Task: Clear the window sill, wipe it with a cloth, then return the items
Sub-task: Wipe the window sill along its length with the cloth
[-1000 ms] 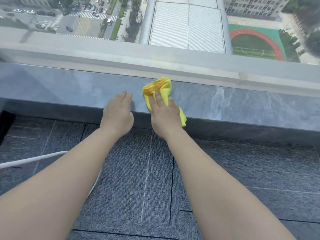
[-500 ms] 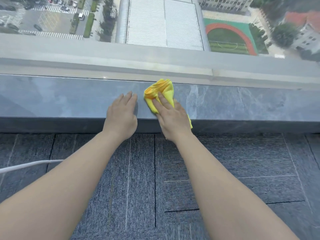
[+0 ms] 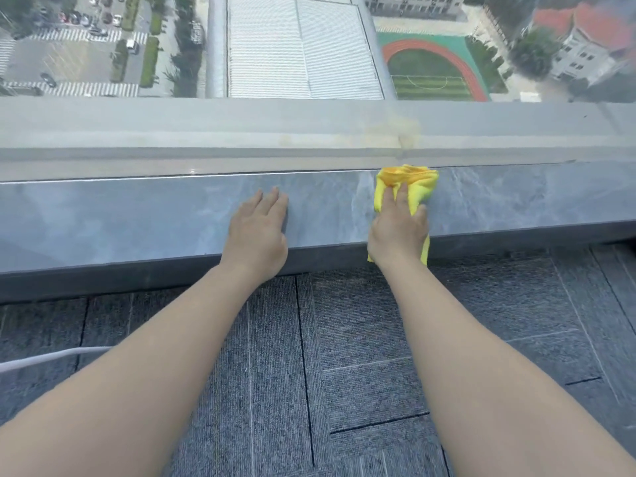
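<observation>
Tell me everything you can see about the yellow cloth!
The cloth is bright yellow with an orange-tinted fold at its far end, soft and fuzzy like microfibre. It is bunched up and wrinkled, not spread flat. It lies on the grey marble-look sill, its far end close to the window frame, and a corner hangs over the sill's front edge. The right hand presses flat on top of it, fingers spread, hiding its middle. The left hand rests on the sill apart from it.
</observation>
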